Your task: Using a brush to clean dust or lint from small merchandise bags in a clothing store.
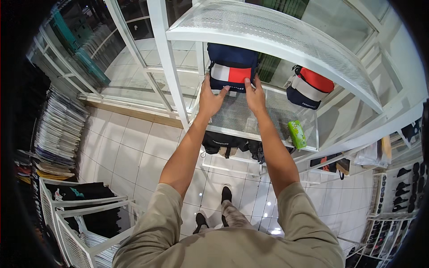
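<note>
A small navy bag [232,55] with a white and red panel stands on a white metal mesh shelf [234,109]. My left hand [213,98] grips its lower left side, thumb on the front. At the lower right side, my right hand [255,93] holds it with the thumb over the red panel. The bag's back and underside are hidden. A second bag [310,87], red, white and navy, sits further right on the same shelf. Near the shelf's front right corner lies a green patterned packet [297,134].
An upper mesh shelf [268,28] overhangs the bags, and a white upright post [169,63] rises left of my left hand. Black bags [221,142] are below the shelf. Stacked folded garments [60,130] stand at the left, with a white rack [90,204] of dark clothes nearer me.
</note>
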A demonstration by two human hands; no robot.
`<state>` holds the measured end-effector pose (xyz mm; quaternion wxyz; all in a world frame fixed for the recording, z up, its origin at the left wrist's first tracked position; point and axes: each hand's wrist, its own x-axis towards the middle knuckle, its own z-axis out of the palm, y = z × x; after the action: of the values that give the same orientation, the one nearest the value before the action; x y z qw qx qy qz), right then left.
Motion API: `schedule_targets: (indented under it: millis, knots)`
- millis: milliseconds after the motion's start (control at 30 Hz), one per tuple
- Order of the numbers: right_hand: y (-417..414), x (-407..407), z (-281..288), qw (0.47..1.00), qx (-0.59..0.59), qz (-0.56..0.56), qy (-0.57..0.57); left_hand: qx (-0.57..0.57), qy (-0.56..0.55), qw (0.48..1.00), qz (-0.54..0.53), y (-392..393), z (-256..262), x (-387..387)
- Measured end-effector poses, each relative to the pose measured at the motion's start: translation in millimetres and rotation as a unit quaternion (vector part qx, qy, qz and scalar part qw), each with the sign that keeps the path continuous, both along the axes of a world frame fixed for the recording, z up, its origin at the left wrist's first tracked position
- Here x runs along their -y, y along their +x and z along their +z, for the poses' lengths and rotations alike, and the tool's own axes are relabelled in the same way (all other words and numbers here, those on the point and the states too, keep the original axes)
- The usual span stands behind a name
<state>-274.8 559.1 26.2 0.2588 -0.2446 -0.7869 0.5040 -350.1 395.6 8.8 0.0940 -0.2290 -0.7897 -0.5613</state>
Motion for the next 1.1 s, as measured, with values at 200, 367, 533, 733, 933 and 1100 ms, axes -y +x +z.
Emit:
schedule_targets:
  millis: [200, 367, 533, 733, 933, 1100]
  knots:
    - [65.0, 28.0, -22.1, 0.992, -0.107, -0.023, -0.055, 0.018, -0.002, 1.000, 0.000, 50.4, -2.1, 29.5]
    - [150.4, 100.6, -30.5, 0.981, -0.164, -0.004, -0.101, 0.083, 0.065, 0.993, -0.053, 129.5, 3.7, 78.1]
    - [192.5, 165.9, -35.8, 0.977, -0.105, 0.078, -0.171, 0.167, 0.090, 0.981, -0.035, 202.5, -2.5, 150.0]
    - [186.3, 252.6, -2.7, 0.975, -0.070, 0.181, -0.111, 0.187, 0.095, 0.974, 0.087, 261.1, -0.1, 273.7]
    - [195.1, 396.8, 38.5, 0.907, -0.071, 0.392, -0.141, 0.117, 0.121, 0.949, 0.268, 327.5, 25.4, 427.5]
    - [230.8, 531.2, 61.8, 0.816, -0.050, 0.554, -0.157, 0.055, 0.103, 0.900, 0.419, 410.6, 67.7, 538.4]
